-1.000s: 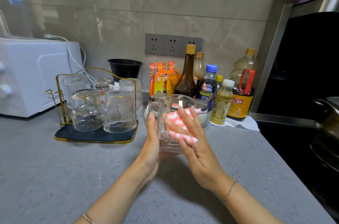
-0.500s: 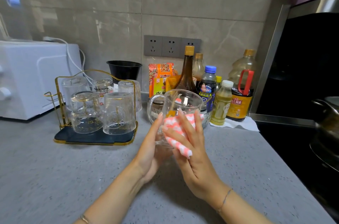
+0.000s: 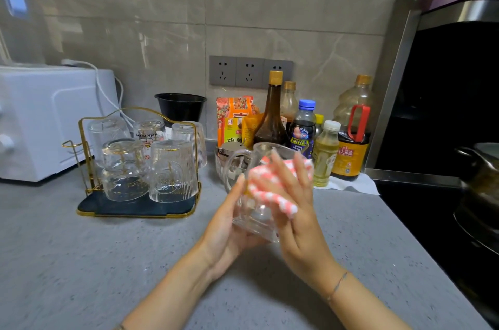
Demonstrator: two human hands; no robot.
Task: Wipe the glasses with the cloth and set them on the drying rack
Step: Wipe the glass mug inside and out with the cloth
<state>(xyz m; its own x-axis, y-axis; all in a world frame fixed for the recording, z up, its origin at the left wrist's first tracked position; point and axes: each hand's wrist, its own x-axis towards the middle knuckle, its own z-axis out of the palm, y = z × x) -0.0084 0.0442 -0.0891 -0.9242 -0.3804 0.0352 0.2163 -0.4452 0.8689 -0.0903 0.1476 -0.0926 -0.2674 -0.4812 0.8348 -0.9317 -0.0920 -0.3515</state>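
Observation:
My left hand (image 3: 228, 229) grips a clear glass mug (image 3: 258, 217) with a handle, held tilted above the grey counter (image 3: 108, 262). My right hand (image 3: 295, 211) lies over the mug's right side with straight, spread fingers and presses a pink-and-white checked cloth (image 3: 266, 185) against the glass. My right thumb is hidden. To the left stands the gold-framed drying rack (image 3: 135, 212) on a dark tray. Several clear glasses (image 3: 172, 171) sit upside down on it.
Sauce and drink bottles (image 3: 271, 119) and snack packets crowd the back wall behind the mug, with a small lidded glass jar (image 3: 229, 154). A white appliance (image 3: 46, 119) stands at far left. A black bowl (image 3: 180, 108) sits behind the rack. The dark stove with a pot (image 3: 478, 184) is on the right.
The mug has lifted a little and tilted. My right hand has slid the cloth up and across the glass, while my left hand keeps its hold.

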